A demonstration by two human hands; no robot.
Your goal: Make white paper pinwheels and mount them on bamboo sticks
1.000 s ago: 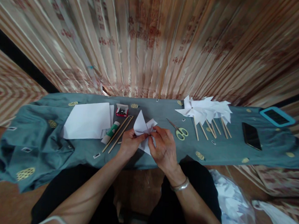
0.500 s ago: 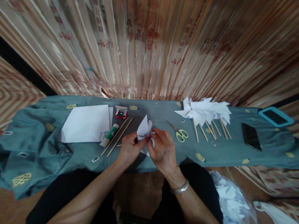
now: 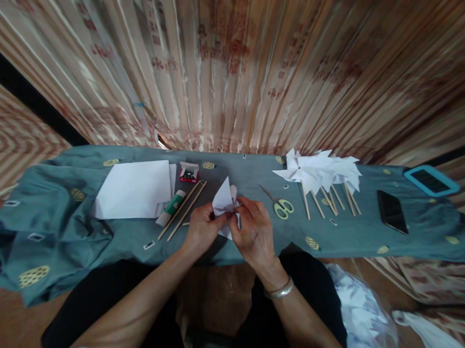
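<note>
A partly folded white paper pinwheel (image 3: 223,198) is between my hands over the front middle of the table. My left hand (image 3: 203,227) is closed on its left side, thumb across the paper. The fingers of my right hand (image 3: 253,228) pinch its right side near the centre; the fingertips partly hide what is between them. One pointed blade stands up, and a lower corner of paper shows beneath the hands. Just right of my right hand lie scissors (image 3: 280,202) with pale green handles. Left of my left hand rest wooden sticks (image 3: 183,213) and a green-and-white glue stick (image 3: 173,208).
White paper sheets (image 3: 136,189) lie at the left, beside a small open red box (image 3: 189,173) with dark bits inside. Finished pinwheels (image 3: 320,171) on sticks are piled at the right. Beyond them are a black phone (image 3: 392,211) and a blue-framed tablet (image 3: 430,181). A plastic bag (image 3: 361,316) sits below.
Both hands keep hold of the paper pinwheel in nearly the same place. The fingers shift only slightly, and the whole view moves a little.
</note>
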